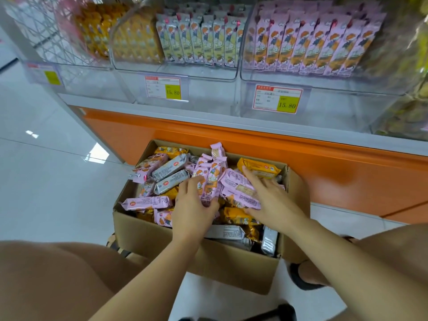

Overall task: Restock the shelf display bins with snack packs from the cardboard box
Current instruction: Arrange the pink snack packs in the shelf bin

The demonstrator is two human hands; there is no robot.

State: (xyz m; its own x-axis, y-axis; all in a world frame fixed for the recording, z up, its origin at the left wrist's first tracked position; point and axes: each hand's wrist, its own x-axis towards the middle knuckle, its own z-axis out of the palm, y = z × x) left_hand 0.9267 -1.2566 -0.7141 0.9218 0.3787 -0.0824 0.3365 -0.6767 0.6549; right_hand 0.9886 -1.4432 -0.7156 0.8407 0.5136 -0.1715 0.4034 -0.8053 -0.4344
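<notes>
Beneath left hand (193, 206), partly hidden pink packs (209, 179).

A glossy white tiled floor (46, 181) fills the left side, with bright patches of reflected light on it. Beyond it, a long orange panel (347, 181) runs from left to right under a pale grey ledge (208, 117). Above the ledge sit three price tags: a blurred one on the left (44, 74), and a middle (166, 87) and a right (278, 99) one, both with a yellow patch reading 15.80. A white wire rack (41, 31) stands far left
</notes>
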